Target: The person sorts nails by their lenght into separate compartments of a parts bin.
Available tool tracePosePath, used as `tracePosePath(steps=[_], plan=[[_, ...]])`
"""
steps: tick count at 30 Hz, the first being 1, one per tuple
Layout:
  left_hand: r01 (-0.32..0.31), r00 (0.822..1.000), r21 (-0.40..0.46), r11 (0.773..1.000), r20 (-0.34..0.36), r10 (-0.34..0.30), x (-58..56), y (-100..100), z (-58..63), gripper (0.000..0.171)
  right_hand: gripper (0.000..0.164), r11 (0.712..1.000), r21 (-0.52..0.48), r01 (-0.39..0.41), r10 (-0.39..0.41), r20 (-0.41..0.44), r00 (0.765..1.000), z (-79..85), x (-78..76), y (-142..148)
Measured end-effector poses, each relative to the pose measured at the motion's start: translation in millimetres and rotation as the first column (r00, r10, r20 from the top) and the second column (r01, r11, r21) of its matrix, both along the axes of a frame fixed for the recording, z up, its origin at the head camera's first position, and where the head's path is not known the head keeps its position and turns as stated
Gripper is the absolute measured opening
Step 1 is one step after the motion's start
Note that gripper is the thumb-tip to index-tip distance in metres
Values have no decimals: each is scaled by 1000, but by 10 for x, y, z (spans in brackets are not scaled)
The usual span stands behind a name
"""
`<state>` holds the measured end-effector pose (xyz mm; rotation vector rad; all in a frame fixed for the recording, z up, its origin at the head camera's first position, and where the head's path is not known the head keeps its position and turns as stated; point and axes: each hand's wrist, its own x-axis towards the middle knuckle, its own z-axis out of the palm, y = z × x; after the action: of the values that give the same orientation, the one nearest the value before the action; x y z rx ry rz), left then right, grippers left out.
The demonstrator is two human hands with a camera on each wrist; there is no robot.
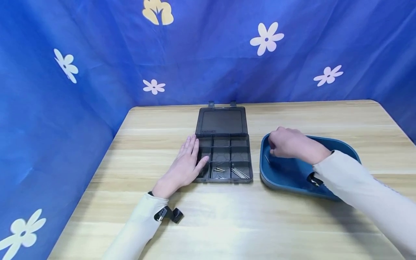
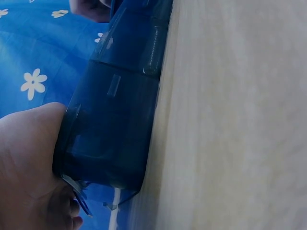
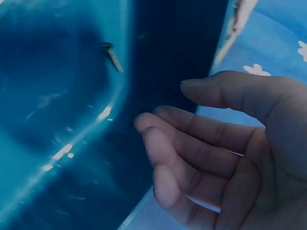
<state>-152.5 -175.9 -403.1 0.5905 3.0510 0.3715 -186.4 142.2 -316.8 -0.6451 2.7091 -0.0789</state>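
Observation:
My left hand (image 1: 183, 162) lies with straight fingers along the left edge of a dark see-through compartment box (image 1: 221, 154), its thumb over a front compartment. The box's lid (image 1: 222, 121) is folded back. Short brass-coloured screws (image 1: 219, 169) lie in the front middle compartment, and several long silvery pins or screws (image 1: 239, 173) in the front right one. My right hand (image 1: 289, 142) is inside the left end of a blue bin (image 1: 286, 173). In the right wrist view its fingers curve loosely, thumb apart, with nothing between them. A small screw (image 3: 114, 58) lies near them in the bin.
Box and bin stand side by side on a light wood table (image 1: 208, 224), with a gap between them. A blue curtain (image 1: 208, 65) with white flowers hangs behind the table and along its left side. The bin has raised walls.

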Motion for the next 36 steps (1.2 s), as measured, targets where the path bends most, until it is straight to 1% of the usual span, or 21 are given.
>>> tracePosePath(steps=[5, 7, 13, 19, 25, 29, 33, 36], plan=[[8, 1000, -3, 1000, -6, -8, 6, -17, 6, 76, 23, 998, 53, -19, 16, 49, 999, -162, -29, -52], [9, 1000, 2, 1000, -8, -9, 5, -11, 13, 76, 24, 998, 65, -23, 20, 47, 999, -210, -27, -67], [8, 1000, 7, 1000, -11, -8, -9, 4, 19, 76, 17, 996, 85, -18, 17, 16, 1000, -320, -16, -79], [15, 1000, -9, 1000, -17, -15, 8, -9, 7, 76, 17, 992, 118, -39, 38, 13, 999, -420, -7, -74], [17, 1000, 1, 1000, -23, -17, 9, -4, -4, 76, 15, 994, 106, -38, 36, 19, 999, -441, -10, -34], [15, 999, 4, 1000, -30, -15, 9, -22, -11, 75, 22, 995, 94, -24, 21, 26, 999, -450, -16, -24], [15, 999, -3, 1000, -29, -15, 17, -36, -15, 75, 26, 997, 74, -17, 18, -3, 1000, -448, 1, 8], [19, 999, -5, 1000, -28, -19, 12, -24, -12, 76, 26, 999, 44, -7, 9, -43, 999, -389, 19, 63]])
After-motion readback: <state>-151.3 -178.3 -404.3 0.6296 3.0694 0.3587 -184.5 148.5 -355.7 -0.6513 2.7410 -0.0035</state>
